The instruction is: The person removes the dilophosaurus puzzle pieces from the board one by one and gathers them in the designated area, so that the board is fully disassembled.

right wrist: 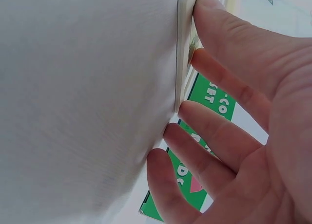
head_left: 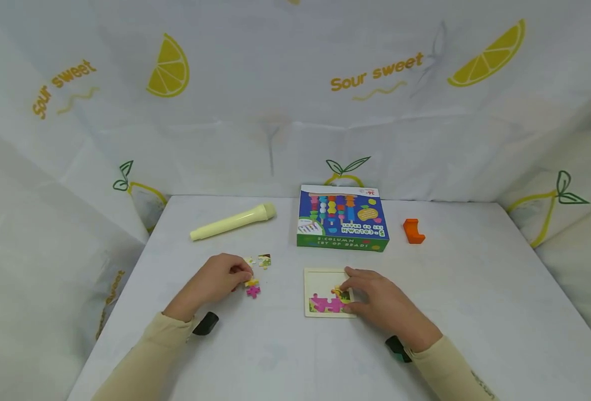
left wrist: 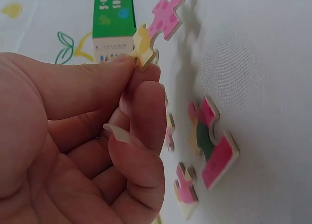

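Note:
Between thumb and index finger, my left hand (head_left: 218, 280) pinches a yellow and pink jigsaw piece (left wrist: 165, 17), raised above the table. Below it in the left wrist view lie more loose pieces, among them a dark pink and green one (left wrist: 222, 160) and a pink and yellow one (left wrist: 185, 190). My right hand (head_left: 382, 299) rests at the right edge of a cream puzzle tray (head_left: 325, 281), its thumb and fingertips touching the rim, fingers spread. Joined pink pieces (head_left: 328, 304) fill the tray's near side, with a yellow piece beside the right fingers.
Behind the tray stands a blue and green bead-set box (head_left: 343, 220). A pale yellow stick (head_left: 232, 221) lies at the back left, and an orange block (head_left: 413, 231) right of the box. One more loose piece (head_left: 264, 260) lies beyond the left hand. White cloth (head_left: 255, 145) hangs behind.

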The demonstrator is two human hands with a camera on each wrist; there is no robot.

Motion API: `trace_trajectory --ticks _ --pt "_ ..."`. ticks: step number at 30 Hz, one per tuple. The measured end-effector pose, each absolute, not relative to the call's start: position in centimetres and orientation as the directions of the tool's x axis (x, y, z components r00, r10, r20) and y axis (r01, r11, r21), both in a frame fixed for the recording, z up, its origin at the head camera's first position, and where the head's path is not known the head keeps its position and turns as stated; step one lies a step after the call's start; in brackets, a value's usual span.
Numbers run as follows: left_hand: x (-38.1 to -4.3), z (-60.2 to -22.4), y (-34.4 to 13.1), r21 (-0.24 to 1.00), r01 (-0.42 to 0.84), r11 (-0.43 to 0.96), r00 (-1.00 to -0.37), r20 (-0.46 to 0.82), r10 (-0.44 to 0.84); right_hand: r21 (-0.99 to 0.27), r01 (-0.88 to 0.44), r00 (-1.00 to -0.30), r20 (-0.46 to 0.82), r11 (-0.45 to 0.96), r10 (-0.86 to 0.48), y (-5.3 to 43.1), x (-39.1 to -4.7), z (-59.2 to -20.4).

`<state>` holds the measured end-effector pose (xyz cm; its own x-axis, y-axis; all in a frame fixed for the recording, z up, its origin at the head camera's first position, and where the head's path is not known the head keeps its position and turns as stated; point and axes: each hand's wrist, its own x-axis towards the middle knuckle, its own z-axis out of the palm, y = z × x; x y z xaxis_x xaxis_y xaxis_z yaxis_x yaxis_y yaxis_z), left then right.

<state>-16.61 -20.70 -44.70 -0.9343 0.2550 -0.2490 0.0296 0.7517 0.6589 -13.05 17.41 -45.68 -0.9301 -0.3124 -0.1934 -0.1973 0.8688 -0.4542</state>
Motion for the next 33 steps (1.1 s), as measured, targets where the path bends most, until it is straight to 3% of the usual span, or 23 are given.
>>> trace_trajectory --ticks 25,33 --pt "-17.3 -44.9 -21.0 0.621 0.081 0.780 -0.946 -0.199 0.256 -0.476 -0.131 -0.934 -0.235 0.870 -0.270 17.5 -13.1 -46.1" --pt "-17.5 -45.0 -16.7 0.619 0.170 0.767 -0.941 -0.129 0.313 -0.486 -0.167 -0.932 -0.205 0.858 -0.298 17.8 -13.2 -46.1"
